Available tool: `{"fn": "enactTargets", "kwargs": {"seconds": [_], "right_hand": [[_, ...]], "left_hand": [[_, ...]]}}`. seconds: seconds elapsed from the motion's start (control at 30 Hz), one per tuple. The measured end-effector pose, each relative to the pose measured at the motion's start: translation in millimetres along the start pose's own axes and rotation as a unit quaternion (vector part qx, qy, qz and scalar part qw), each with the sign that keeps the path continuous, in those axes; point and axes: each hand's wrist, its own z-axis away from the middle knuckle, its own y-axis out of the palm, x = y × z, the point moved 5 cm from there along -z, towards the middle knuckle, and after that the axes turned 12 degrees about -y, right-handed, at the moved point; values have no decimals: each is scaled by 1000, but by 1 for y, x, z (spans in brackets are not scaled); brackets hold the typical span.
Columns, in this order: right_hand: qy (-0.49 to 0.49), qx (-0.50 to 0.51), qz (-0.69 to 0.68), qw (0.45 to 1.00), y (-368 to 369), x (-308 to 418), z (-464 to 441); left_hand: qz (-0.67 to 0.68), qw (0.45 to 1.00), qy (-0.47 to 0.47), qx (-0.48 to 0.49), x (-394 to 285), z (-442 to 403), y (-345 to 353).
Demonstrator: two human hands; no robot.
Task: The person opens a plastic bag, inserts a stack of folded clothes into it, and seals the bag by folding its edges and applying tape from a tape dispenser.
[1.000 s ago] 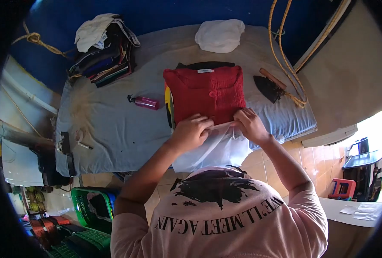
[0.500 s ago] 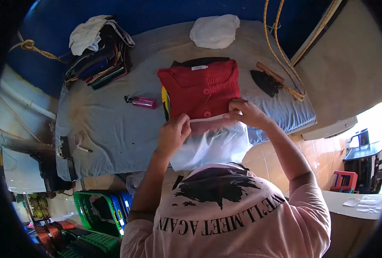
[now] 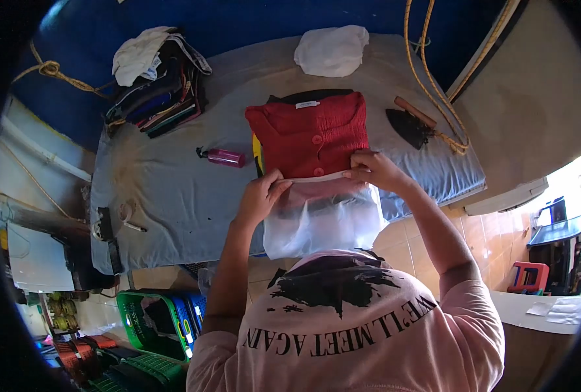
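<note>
The left fingers [image 3: 279, 185] and right fingers [image 3: 361, 171] pinch the mouth of the clear plastic bag [image 3: 323, 225], which hangs between and below them. Just beyond the fingertips lies the folded red garment [image 3: 333, 134], its lower edge at the bag's mouth; farther off sits the pink spray bottle [image 3: 226, 157].

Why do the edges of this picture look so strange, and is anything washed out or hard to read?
Head view: wide-lens distortion seems to bow the cloth-covered table, inside a dark rounded border; glare washes out the far right edge; floor tiles catch bright reflections; the plastic bag has a pale sheen; the red garment shows its buttons clearly, but its collar label is too small to read.
</note>
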Motion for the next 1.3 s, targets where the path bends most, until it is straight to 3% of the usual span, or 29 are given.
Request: {"fn": "enactTargets", "kwargs": {"seconds": [0.13, 0.23, 0.33, 0.37, 0.47, 0.57, 0.67, 0.77, 0.87, 0.97, 1.3], "right_hand": [[-19, -16, 22, 999, -2, 2, -2], [-118, -94, 108, 983, -7, 27, 5], [-237, -119, 264, 927, 0, 48, 14], [-272, -101, 318, 903, -1, 58, 14], [-322, -100, 306, 890, -5, 61, 8], [-250, -107, 187, 944, -2, 42, 1], [-103, -116, 73, 985, -6, 32, -5], [-41, -68, 48, 996, -5, 27, -15], [21, -10, 85, 996, -7, 22, -17], [-42, -100, 300, 948, -10, 20, -7], [44, -77, 114, 990, -13, -4, 6]], "left_hand": [[-31, 996, -55, 56, 0, -11, -4], [-192, 969, 113, -105, -35, 5, -11], [-283, 931, 173, -153, -70, 21, -12], [-274, 928, 224, -115, -65, 16, -5], [-146, 945, 294, 9, -62, -1, 7], [-67, 956, 280, 61, -59, -15, 9], [-56, 980, 160, 106, -53, -27, 11], [-68, 968, 241, -20, -76, -26, 11], [-144, 975, 170, -18, -66, -34, 18], [-286, 936, 167, -118, -70, -24, 9], [-257, 947, 98, -163, -46, -3, 13]]}}
